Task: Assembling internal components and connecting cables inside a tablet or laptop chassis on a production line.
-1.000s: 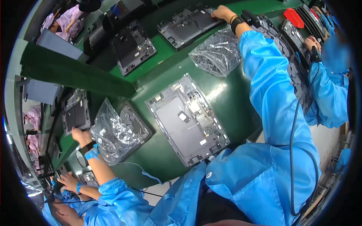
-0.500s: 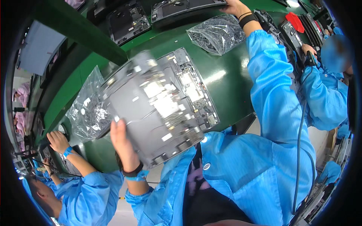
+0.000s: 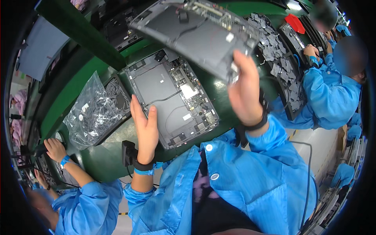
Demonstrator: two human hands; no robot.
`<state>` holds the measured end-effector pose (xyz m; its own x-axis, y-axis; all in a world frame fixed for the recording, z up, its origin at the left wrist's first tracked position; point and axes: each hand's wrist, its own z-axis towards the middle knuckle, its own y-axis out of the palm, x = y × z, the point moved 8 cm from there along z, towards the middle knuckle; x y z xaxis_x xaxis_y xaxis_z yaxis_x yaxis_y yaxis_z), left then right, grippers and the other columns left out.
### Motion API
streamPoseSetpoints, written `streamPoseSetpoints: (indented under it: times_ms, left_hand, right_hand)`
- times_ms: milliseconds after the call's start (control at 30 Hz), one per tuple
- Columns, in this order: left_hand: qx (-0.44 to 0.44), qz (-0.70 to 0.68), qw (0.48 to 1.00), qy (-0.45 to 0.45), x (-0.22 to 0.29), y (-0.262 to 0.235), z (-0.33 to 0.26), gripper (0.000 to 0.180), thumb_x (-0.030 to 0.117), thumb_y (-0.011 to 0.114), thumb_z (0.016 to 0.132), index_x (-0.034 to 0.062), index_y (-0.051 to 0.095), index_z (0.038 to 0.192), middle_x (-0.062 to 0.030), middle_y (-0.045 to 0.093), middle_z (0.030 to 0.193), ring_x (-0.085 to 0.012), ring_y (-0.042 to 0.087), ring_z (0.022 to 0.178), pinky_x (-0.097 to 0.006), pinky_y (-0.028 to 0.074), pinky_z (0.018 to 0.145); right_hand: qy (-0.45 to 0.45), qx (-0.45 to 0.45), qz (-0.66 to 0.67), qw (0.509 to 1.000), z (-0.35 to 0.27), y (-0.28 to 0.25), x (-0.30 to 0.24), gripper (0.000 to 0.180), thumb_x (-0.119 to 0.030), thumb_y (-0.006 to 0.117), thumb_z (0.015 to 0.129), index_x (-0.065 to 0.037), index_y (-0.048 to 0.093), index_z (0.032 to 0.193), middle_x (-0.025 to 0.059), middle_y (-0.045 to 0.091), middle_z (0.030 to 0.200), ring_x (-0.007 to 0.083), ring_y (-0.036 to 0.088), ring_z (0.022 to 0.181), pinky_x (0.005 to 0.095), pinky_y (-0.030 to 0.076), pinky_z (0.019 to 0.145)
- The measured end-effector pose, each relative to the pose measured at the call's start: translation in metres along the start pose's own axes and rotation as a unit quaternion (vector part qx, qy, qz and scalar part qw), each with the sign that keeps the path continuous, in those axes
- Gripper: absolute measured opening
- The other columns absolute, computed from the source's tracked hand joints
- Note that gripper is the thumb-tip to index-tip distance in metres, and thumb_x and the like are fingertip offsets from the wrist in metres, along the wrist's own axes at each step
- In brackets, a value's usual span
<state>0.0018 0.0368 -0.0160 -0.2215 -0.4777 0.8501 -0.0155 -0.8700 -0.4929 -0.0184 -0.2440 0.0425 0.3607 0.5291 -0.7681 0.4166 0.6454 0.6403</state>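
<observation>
- The lying chassis point(image 3: 166, 103), a grey open computer shell with circuit boards and thin cables inside, rests flat on the green bench point(image 3: 98, 159) in front of the person.
- The left hand point(image 3: 147, 131) is at the left edge of the lying chassis. Its fingers are stretched out, with a narrow space between them and the thumb. Whether they pinch this edge, I cannot tell.
- The right hand point(image 3: 246, 94) is on the right of the lying chassis. Its fingers are closed around the near right corner of the raised chassis point(image 3: 196, 37), with one digit seen over the upper face.
- The raised chassis is of similar kind; it is in the air, tilted, partly above the far end of the lying chassis. Its outline is a little blurred.
- To the left of the lying chassis, just beside it, there is a dark tray point(image 3: 114, 128) with small grey pieces, partly covered by a clear plastic bag point(image 3: 88, 117).
- To the right of the lying chassis, well apart, many flat grey pieces point(image 3: 276, 55) fill a long black tray point(image 3: 293, 114).
- Farther right and beyond the lying chassis stands a red container point(image 3: 294, 24).
- Far left of the lying chassis, a co-worker's hand point(image 3: 55, 149) is seen.
</observation>
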Motion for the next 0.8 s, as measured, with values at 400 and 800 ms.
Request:
streamPoseSetpoints:
  times_ms: [400, 800]
  left_hand:
    - [0.082, -0.455, 0.883, -0.077, 0.041, -0.005, 0.009, 0.043, 0.006, 0.049, 0.097, -0.0026, 0.040, 0.138, -0.0138, 0.054, 0.129, -0.0210, 0.053, 0.116, -0.036, 0.041, 0.101]
    - [0.097, -0.197, 0.959, -0.182, -0.016, -0.040, -0.031, 0.055, 0.013, 0.050, 0.097, -0.0063, 0.033, 0.146, -0.0154, 0.045, 0.142, -0.0204, 0.044, 0.127, -0.031, 0.031, 0.108]
  right_hand:
    - [0.064, -0.160, -0.003, 0.985, -0.089, 0.032, 0.063, 0.050, -0.010, 0.060, 0.094, 0.000, 0.034, 0.134, 0.0113, 0.049, 0.128, 0.0173, 0.050, 0.115, 0.0341, 0.041, 0.100]
    - [0.034, -0.131, -0.135, 0.981, -0.011, -0.061, 0.024, 0.013, -0.003, 0.055, 0.094, -0.002, 0.061, 0.105, 0.0054, 0.067, 0.102, 0.0103, 0.061, 0.092, 0.0248, 0.048, 0.082]
